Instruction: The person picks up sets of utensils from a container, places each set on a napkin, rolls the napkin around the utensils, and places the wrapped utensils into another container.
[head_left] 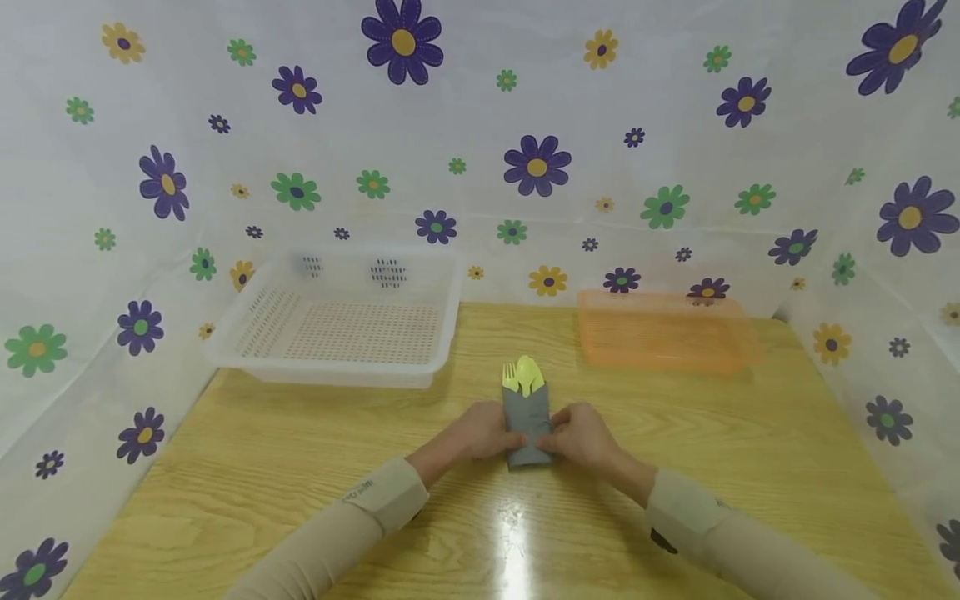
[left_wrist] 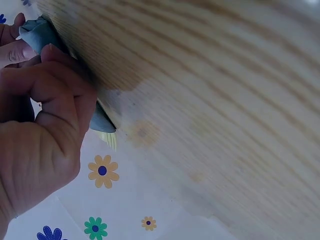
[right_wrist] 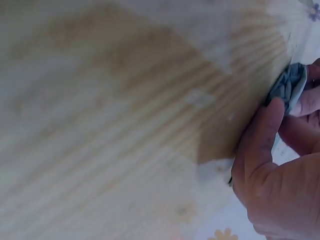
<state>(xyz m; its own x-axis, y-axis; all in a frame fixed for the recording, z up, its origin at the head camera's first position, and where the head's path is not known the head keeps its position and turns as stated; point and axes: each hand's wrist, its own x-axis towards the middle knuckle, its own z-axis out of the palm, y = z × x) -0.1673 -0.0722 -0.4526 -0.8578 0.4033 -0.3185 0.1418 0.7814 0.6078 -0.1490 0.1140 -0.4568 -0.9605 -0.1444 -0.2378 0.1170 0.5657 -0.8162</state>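
A grey cloth napkin, folded into a narrow pouch, lies on the table near its middle. From its far end stick out a yellow fork and a yellow spoon. My left hand pinches the napkin's left edge, thumb on top. On the opposite edge my right hand pinches it the same way. In the left wrist view the napkin shows a rolled near end, and fork tines peek out beyond the hand. The right wrist view shows layered folds at the napkin's end.
A white perforated basket stands at the back left of the wooden table. At the back right is a shallow orange basket. A flower-printed white sheet walls the table at the back and sides.
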